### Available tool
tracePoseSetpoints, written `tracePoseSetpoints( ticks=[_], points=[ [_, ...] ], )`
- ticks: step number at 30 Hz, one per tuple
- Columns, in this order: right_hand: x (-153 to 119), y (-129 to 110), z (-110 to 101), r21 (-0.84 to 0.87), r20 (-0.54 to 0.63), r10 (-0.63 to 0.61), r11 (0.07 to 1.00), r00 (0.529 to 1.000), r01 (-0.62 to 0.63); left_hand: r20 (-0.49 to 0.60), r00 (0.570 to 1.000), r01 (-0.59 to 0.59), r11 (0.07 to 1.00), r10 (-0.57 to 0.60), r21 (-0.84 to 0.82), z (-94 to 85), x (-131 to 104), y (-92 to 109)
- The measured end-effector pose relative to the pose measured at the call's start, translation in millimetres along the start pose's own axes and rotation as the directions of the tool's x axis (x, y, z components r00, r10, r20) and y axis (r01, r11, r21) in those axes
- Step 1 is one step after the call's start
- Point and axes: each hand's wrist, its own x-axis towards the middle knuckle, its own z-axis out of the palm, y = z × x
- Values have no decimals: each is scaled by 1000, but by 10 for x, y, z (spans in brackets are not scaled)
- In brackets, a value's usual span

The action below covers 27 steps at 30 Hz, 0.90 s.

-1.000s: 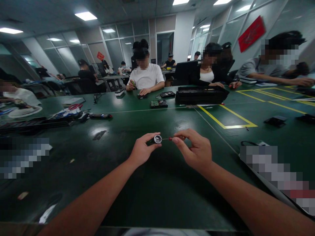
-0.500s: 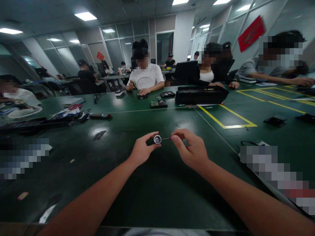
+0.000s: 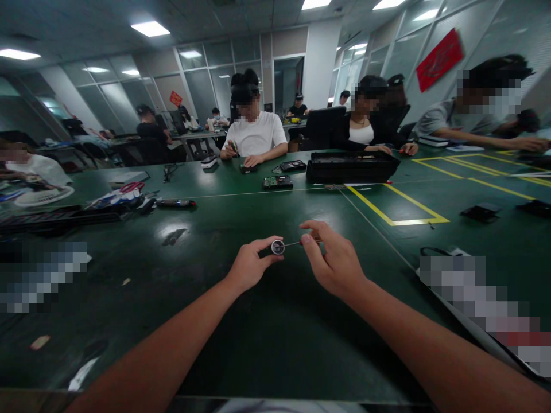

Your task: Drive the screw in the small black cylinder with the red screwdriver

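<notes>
One small silver-rimmed round part [image 3: 278,247], pinched in our left hand [image 3: 251,265] above the green tabletop [image 3: 267,338]; one thin-shafted screwdriver [image 3: 294,244], gripped in our right hand [image 3: 334,252], its shaft reaching the part's right side.

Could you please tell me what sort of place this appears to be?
Probably an electronics workshop: a part resembling a green circuit board lies on the large green worktable, yellow lines mark its surface, and the right hand holds a slim, screwdriver-like tool.

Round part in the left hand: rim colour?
Silvery white on the round part; shows in the head view, the only one.
</notes>
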Motion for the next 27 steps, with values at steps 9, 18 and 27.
tracePoseSetpoints(
  ticks=[9,18,27],
  points=[
    [11,-9,15,-45,85,21,999,996,-18,-17,999,-37,996,38,80,0,7,-23],
    [29,-27,-36,-23,120,105,994,987,-103,-1,999,-48,992,49,119,-3,6,-13],
    [2,-40,-9,58,83,75,995,994,-80,-19,999,-27,994,29,109,-12,-1,-17]
  ],
)
